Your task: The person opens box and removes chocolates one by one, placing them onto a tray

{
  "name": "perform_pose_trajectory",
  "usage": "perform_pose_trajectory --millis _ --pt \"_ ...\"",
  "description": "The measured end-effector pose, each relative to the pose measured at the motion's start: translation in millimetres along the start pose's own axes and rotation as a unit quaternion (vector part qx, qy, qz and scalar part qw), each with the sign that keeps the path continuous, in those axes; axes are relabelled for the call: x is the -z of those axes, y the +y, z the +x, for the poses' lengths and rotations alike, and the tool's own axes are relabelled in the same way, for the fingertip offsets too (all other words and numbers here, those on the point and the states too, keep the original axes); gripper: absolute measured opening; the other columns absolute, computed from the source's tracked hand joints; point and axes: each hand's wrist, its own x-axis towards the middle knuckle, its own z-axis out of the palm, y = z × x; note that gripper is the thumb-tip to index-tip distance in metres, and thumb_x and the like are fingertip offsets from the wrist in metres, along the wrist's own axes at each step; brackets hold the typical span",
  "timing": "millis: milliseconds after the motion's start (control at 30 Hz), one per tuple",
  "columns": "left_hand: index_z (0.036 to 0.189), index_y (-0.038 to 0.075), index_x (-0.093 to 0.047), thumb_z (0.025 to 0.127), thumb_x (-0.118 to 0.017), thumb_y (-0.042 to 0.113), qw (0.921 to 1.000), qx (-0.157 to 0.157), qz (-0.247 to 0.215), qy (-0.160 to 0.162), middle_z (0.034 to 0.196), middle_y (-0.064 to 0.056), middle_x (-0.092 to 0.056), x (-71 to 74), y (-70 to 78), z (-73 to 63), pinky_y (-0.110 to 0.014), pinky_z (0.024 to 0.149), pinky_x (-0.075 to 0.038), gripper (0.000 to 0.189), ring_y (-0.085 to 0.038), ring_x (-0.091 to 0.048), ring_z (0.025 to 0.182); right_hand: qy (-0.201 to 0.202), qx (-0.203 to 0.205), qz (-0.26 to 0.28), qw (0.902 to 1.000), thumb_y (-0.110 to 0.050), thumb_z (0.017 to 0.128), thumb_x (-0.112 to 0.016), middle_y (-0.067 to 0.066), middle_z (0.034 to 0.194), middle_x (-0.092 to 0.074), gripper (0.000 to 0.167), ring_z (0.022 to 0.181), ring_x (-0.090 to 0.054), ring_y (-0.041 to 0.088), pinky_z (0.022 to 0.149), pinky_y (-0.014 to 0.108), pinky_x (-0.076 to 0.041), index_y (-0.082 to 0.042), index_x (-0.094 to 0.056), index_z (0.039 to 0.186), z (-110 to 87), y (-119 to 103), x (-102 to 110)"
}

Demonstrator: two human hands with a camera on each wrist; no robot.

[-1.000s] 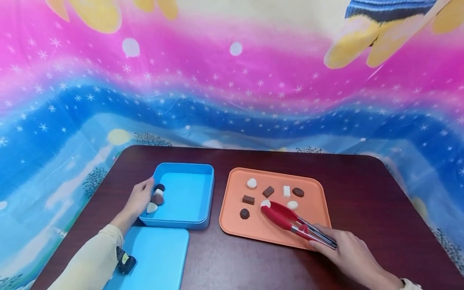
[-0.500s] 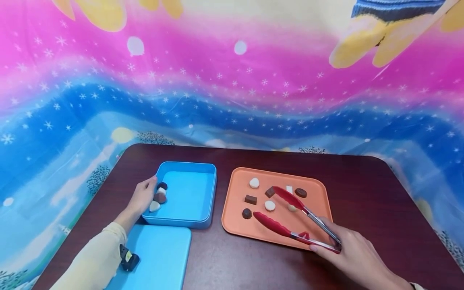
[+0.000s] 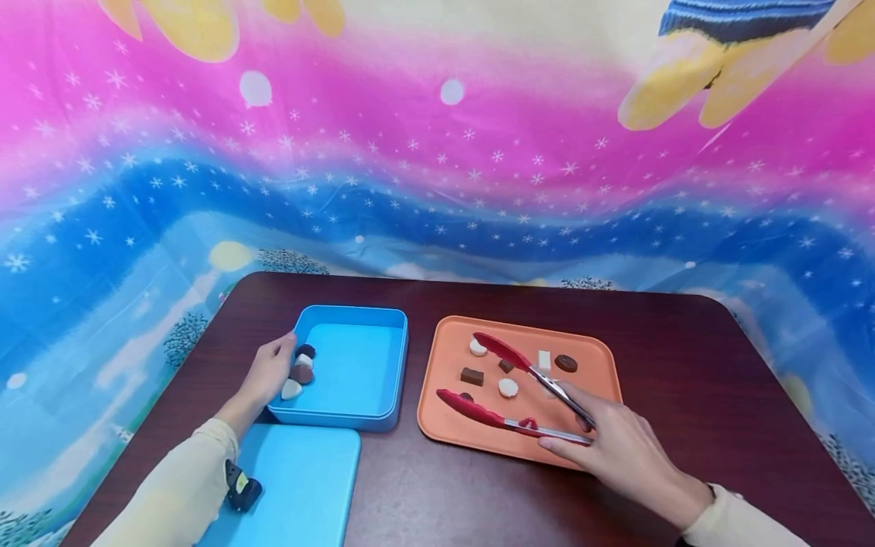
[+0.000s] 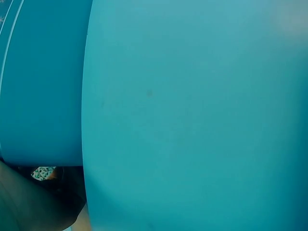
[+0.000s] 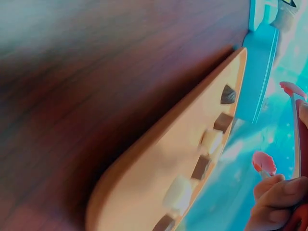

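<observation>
My right hand grips a pair of red-tipped metal tongs, whose arms stand spread apart with nothing pinched between them. They hang over the orange tray, partly covering some chocolates. A scalloped white chocolate lies between the tong arms, and a brown rectangular one lies to its left. My left hand holds the left wall of a blue box. Inside, along that wall, several dark and white chocolates lie in a row. The right wrist view shows the tong tips above the tray.
A light blue lid lies flat in front of the box and fills most of the left wrist view. A white block and a dark oval chocolate sit at the tray's back right. A printed cloth hangs behind the table.
A second ago the tongs' tips were close together at the scalloped white chocolate. Their arms then spread, and my right hand has carried them left. The left hand stays at the box.
</observation>
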Motion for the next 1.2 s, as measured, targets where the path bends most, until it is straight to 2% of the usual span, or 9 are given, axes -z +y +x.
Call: perform_pose_trajectory --millis 167,267,400,633,767,867,967,1100,1200 --pt "0.162 0.004 -0.013 0.109 -0.017 0.053 1.0 0.002 0.002 -0.001 0.167 -0.026 -0.019 0.7 0.2 0.1 -0.069 0.121 -0.021 0.072 -0.049 -0.019 0.154 -0.009 0.014 0.031 0.9994 -0.064 0.074 -0.081 -0.013 0.063 -0.04 0.069 0.053 -0.031 0.001 0.047 0.019 -0.026 -0.023 -0.066 0.127 13.2 -18.6 -12.3" --pt "0.162 0.003 -0.014 0.109 -0.017 0.053 1.0 0.001 0.001 0.003 0.167 -0.026 -0.02 1.7 0.7 0.2 -0.069 0.121 -0.021 0.073 -0.049 -0.02 0.153 -0.012 0.028 0.051 0.9982 -0.063 0.073 -0.082 -0.013 0.063 -0.041 0.069 0.05 -0.031 0.001 0.046 0.019 -0.025 -0.025 -0.066 0.129 23.2 -28.9 -18.2" --pt "0.162 0.003 -0.014 0.109 -0.017 0.054 1.0 0.0 0.004 0.006 0.166 -0.027 -0.02 2.4 0.6 0.2 -0.069 0.121 -0.021 0.074 -0.05 -0.02 0.153 -0.018 0.04 0.066 0.9969 -0.062 0.072 -0.083 -0.014 0.062 -0.043 0.058 0.049 -0.034 0.001 0.044 0.02 -0.025 -0.026 -0.067 0.115 37.1 -42.5 -25.7" --pt "0.162 0.003 -0.013 0.108 -0.017 0.055 1.0 0.003 0.005 0.002 0.167 -0.027 -0.019 0.7 -1.0 2.1 -0.069 0.122 -0.021 0.074 -0.049 -0.019 0.153 -0.044 0.056 0.075 0.9946 -0.058 0.072 -0.085 -0.011 0.065 -0.049 0.071 0.045 -0.031 0.004 0.041 0.021 -0.02 -0.029 -0.063 0.134 58.3 -69.6 -37.1" --pt "0.162 0.003 -0.013 0.108 -0.017 0.054 1.0 0.004 0.006 0.005 0.166 -0.027 -0.019 -0.1 -1.2 2.8 -0.069 0.121 -0.022 0.074 -0.05 -0.02 0.153 -0.068 0.078 0.079 0.9914 -0.058 0.074 -0.084 -0.011 0.064 -0.048 0.057 0.046 -0.034 0.005 0.041 0.022 -0.024 -0.027 -0.067 0.117 69.3 -83.0 -43.6" --pt "0.162 0.003 -0.013 0.108 -0.017 0.055 0.9999 0.006 0.007 0.007 0.166 -0.027 -0.02 -0.3 -1.3 2.7 -0.069 0.121 -0.023 0.075 -0.05 -0.021 0.152 -0.077 0.098 0.058 0.9905 -0.062 0.075 -0.082 -0.011 0.061 -0.046 0.056 0.047 -0.038 0.006 0.04 0.023 -0.027 -0.027 -0.065 0.115 77.8 -92.4 -48.5" --pt "0.162 0.003 -0.013 0.108 -0.017 0.056 0.9999 0.006 0.005 0.007 0.166 -0.027 -0.02 -0.4 -1.1 2.4 -0.07 0.12 -0.022 0.075 -0.05 -0.021 0.152 -0.079 0.117 0.026 0.9896 -0.065 0.075 -0.08 -0.009 0.062 -0.051 0.066 0.049 -0.043 0.007 0.04 0.024 -0.031 -0.027 -0.064 0.126 85.9 -102.8 -52.7" --pt "0.162 0.004 -0.012 0.108 -0.017 0.055 0.9999 0.01 0.002 0.006 0.166 -0.027 -0.02 -0.7 -0.1 2.0 -0.07 0.12 -0.022 0.074 -0.05 -0.021 0.152 -0.063 0.159 -0.032 0.9847 -0.065 0.075 -0.08 -0.004 0.077 -0.066 0.08 0.055 -0.048 0.006 0.04 0.022 -0.034 -0.023 -0.059 0.14 93.9 -117.6 -57.0" --pt "0.162 0.004 -0.012 0.108 -0.017 0.055 0.9999 0.014 0.001 0.007 0.166 -0.027 -0.02 -0.2 0.8 2.0 -0.071 0.119 -0.023 0.074 -0.05 -0.021 0.152 -0.044 0.201 -0.061 0.9767 -0.06 0.075 -0.082 -0.002 0.082 -0.068 0.082 0.054 -0.05 0.005 0.041 0.019 -0.035 -0.022 -0.058 0.143 98.1 -128.6 -58.8"
